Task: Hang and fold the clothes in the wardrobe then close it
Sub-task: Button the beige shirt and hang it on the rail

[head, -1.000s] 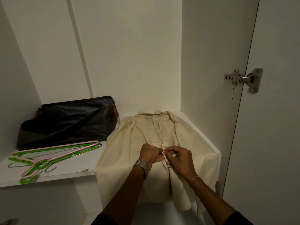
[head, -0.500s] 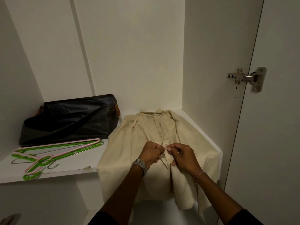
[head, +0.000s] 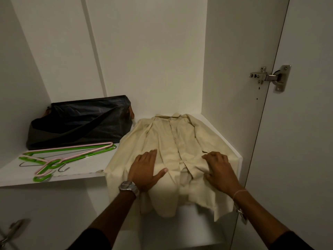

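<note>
On the wardrobe shelf (head: 77,175), a bag (head: 79,123) sits at the back left with hangers (head: 59,157) before it, the shirt (head: 173,150) lies to their right, its hem over the front edge, and the door (head: 306,123) stands right.

Shirt (head: 173,141): cream woven cloth, matt, softly creased, small glossy button at the collar. Bag (head: 81,123): thin black plastic, crinkled, faint sheen; hangers (head: 68,156): smooth green and pink plastic with bare metal hooks. Shelf (head: 54,177) and door (head: 306,141): smooth matt white laminate; hinge (head: 270,77) and wristwatch (head: 128,186): shiny metal.
</note>
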